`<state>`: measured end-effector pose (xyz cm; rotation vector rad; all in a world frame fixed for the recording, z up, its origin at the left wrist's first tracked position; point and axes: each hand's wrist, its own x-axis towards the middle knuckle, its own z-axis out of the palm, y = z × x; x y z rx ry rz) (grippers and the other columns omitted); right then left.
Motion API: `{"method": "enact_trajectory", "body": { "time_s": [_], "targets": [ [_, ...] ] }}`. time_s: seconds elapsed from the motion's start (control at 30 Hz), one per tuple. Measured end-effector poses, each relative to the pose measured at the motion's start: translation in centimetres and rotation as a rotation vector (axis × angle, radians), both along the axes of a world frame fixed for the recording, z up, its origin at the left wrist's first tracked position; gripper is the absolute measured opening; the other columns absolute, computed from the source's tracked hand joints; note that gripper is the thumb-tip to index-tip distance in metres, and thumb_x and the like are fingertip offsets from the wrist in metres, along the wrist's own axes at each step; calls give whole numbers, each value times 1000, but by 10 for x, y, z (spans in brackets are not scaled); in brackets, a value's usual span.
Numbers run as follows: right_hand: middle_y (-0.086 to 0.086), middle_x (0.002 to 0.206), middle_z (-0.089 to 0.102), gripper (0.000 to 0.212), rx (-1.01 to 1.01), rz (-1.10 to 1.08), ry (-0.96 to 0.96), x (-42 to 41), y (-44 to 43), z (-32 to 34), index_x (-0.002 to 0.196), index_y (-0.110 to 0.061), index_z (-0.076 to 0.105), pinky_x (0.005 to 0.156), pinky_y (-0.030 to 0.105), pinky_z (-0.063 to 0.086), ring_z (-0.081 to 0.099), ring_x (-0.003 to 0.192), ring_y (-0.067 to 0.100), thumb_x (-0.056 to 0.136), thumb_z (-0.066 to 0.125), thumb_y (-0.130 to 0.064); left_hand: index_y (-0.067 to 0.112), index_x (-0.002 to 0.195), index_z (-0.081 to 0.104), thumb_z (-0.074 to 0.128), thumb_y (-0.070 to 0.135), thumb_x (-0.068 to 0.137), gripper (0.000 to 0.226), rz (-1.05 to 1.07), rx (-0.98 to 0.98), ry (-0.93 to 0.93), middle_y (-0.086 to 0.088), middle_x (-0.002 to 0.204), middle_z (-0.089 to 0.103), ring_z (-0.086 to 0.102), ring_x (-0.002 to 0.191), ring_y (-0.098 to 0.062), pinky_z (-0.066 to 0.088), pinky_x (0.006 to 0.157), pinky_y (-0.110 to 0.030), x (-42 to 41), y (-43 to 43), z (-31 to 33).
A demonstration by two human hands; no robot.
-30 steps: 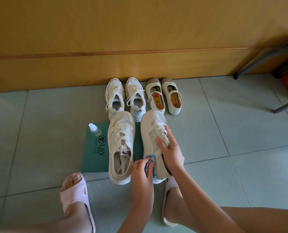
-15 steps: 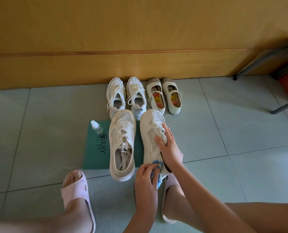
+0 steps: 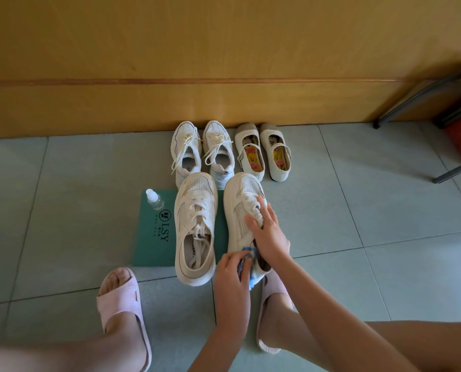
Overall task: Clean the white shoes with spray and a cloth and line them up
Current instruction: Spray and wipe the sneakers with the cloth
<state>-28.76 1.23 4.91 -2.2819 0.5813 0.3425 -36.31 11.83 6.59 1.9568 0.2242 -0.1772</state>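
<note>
**Q:** What might go wrong here?

**A:** The right hand (image 3: 268,234) lies on the laces of the large white sneaker (image 3: 237,200), fingers spread and fairly straight, pressing it down rather than gripping. The left hand (image 3: 233,272) clutches a blue cloth (image 3: 246,254) against the shoe's inner heel side. A hard rub could, I judge, skid the shoe across the green mat (image 3: 148,242) into the partner sneaker (image 3: 195,210) just beside it. It could also tip the spray bottle (image 3: 154,200), which stands on the mat's far left corner.

**Q:** And what can't be made out?

**A:** Most of the cloth is buried in the fist. Both hands cover the heel, with a pink slipper (image 3: 273,289) close below. I cannot tell whether the shoe is wet or clean. Small laced sneakers (image 3: 187,151) and strap shoes (image 3: 246,132) sit by the wall.
</note>
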Motion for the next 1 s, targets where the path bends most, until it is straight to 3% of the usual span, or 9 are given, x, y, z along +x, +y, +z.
{"method": "enact_trajectory", "body": {
  "time_s": [0.17, 0.4, 0.6, 0.8, 0.87, 0.93, 1.0],
  "targets": [
    [-16, 157, 12, 55, -40, 15, 1, 0, 2, -3, 141, -56, 4, 84, 44, 52, 49, 123, 19, 93, 32, -58, 17, 105, 66, 57, 22, 92, 17, -22, -16, 63, 8, 102, 62, 59, 97, -8, 51, 89, -29, -9, 2, 1],
    [-14, 158, 8, 56, -64, 50, 15, 0, 2, -3, 140, -57, 3, 87, 46, 50, 47, 126, 22, 92, 31, -63, 23, 102, 65, 58, 23, 92, 12, -25, -53, 152, 10, 98, 63, 59, 92, 0, 47, 82, -11, -23, 10, 10],
    [-10, 159, 6, 57, -97, 69, 35, 2, 6, 1, 142, -53, 6, 87, 40, 48, 49, 125, 24, 93, 34, -60, 30, 96, 63, 57, 21, 92, 11, 84, -178, 179, 9, 94, 67, 63, 87, -1, 49, 76, -13, -16, 30, 25],
    [-8, 158, 13, 58, -125, 30, 29, 3, 17, 6, 142, -52, 14, 81, 34, 44, 49, 124, 24, 91, 43, -56, 17, 101, 69, 59, 24, 91, 16, 205, -217, 96, 6, 94, 70, 64, 89, -3, 47, 75, -12, 20, 47, 39],
    [-7, 158, 12, 58, -120, 36, 56, 3, 18, 9, 143, -51, 13, 82, 34, 42, 44, 129, 25, 92, 41, -57, 15, 101, 70, 60, 25, 91, 17, 231, -219, 84, 4, 94, 70, 64, 91, -7, 49, 80, -18, 35, 53, 41],
    [-6, 159, 9, 55, -113, 21, 51, 4, 19, 14, 144, -48, 18, 96, 41, 41, 27, 140, 24, 93, 38, -57, 16, 97, 69, 61, 24, 90, 13, 258, -238, 94, 2, 94, 70, 64, 90, -9, 48, 79, -19, 48, 59, 45],
    [-8, 158, 12, 49, -84, -26, -53, 5, 20, 23, 142, -41, 33, 111, 48, 28, 8, 145, 17, 95, 39, -53, 20, 94, 66, 61, 23, 90, 7, 292, -283, 112, 1, 94, 70, 64, 89, -10, 48, 78, -20, 59, 66, 48]
  ]
}}
